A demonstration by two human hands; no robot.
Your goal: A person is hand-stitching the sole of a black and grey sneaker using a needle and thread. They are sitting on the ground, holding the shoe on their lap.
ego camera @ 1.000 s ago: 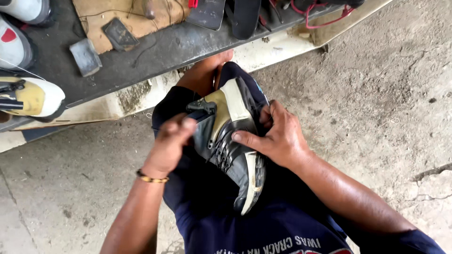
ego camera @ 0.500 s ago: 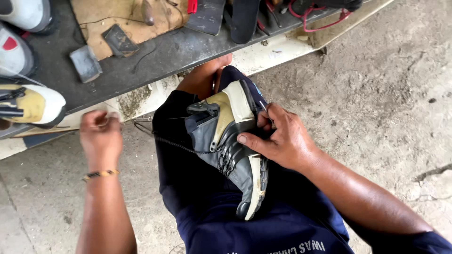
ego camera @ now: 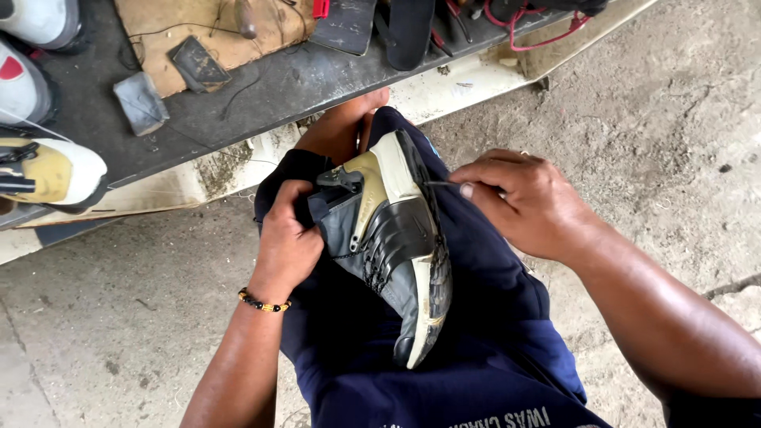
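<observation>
Left hand (ego camera: 287,247) grips the shoe (ego camera: 392,246) at mid-frame; right hand (ego camera: 527,202) pinches a needle (ego camera: 441,185) at its sole edge. Stitching looks underway, not finished.

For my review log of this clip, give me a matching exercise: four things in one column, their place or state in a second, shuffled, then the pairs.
Things:
1. left hand
2. right hand
3. shoe
4. beaded bracelet

Places or states:
A. around the left wrist
B. lying on the lap, sole edge turned up
C. gripping the shoe at its heel end
D. pinching a thin dark needle-like tool beside the sole

Pairs: 1-C, 2-D, 3-B, 4-A
</observation>
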